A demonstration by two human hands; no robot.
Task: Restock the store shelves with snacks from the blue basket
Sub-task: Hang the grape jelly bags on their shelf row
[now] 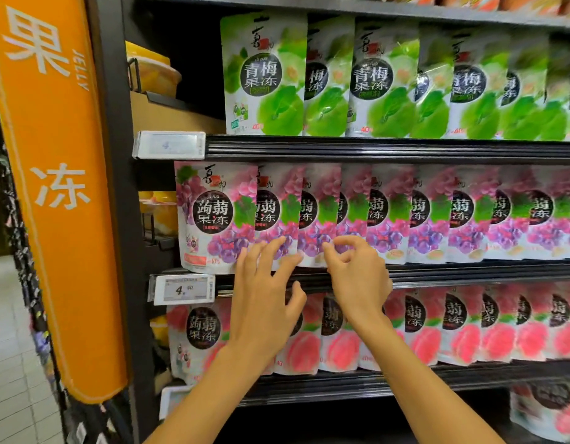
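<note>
On the shelf [453,271], left hand [261,302] fingers [272,248] lie spread on pouches [210,219]; beside them right hand [360,277] fingers curl at one, grip unclear.

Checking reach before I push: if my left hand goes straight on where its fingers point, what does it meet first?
The left hand would meet the glossy purple grape jelly pouches on the middle shelf; its fingertips seem to touch them, depth unclear.
</note>
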